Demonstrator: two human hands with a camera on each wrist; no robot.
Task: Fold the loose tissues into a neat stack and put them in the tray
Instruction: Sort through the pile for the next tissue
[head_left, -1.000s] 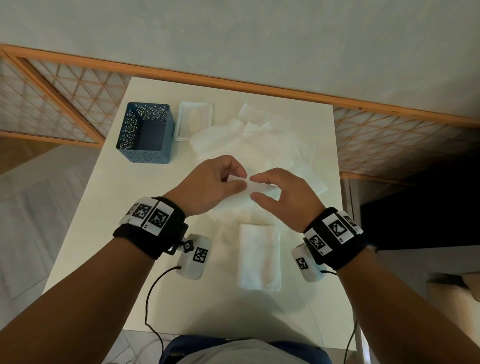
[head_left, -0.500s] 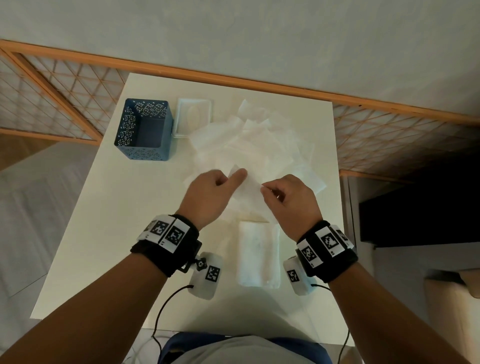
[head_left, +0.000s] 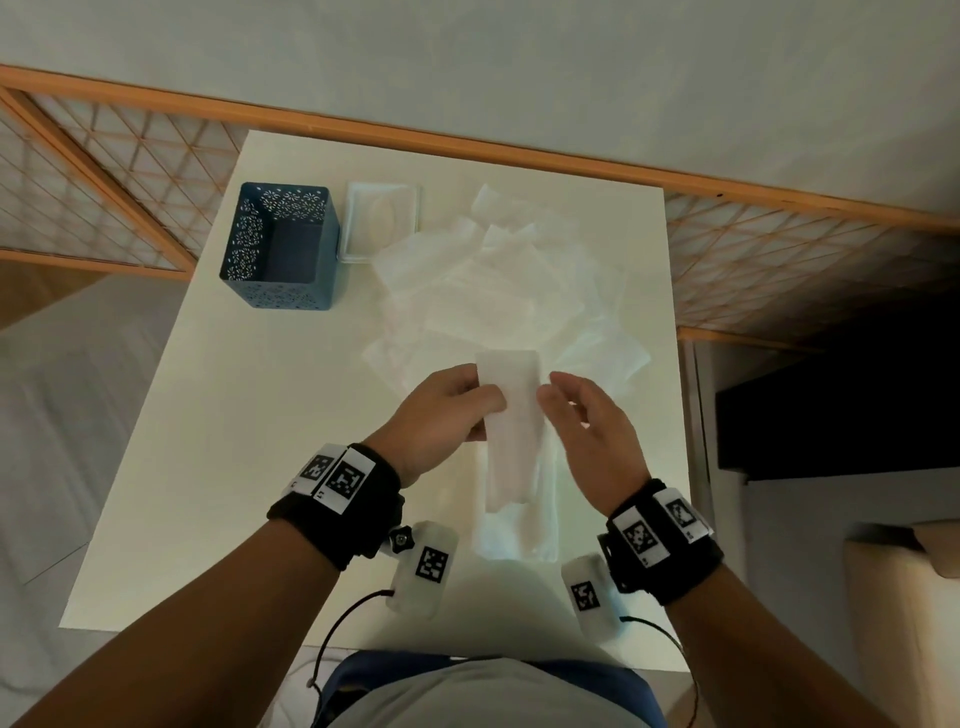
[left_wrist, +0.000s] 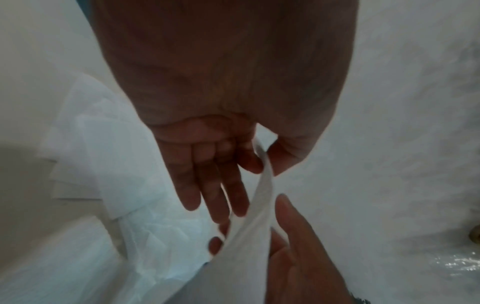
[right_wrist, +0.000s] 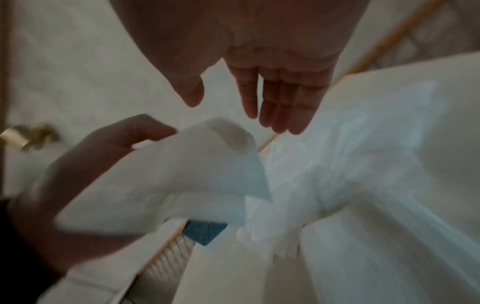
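The left hand (head_left: 441, 415) pinches a folded tissue (head_left: 511, 431) in the middle of the frame, held up over the small stack (head_left: 519, 535) just below it. The right hand (head_left: 592, 436) is beside the tissue with fingers loose, holding nothing. I think the fold is done. Next, lay it flat and square on the stack. More loose tissues (head_left: 498, 291) wait above. The blue tray (head_left: 280, 249) sits at upper left.
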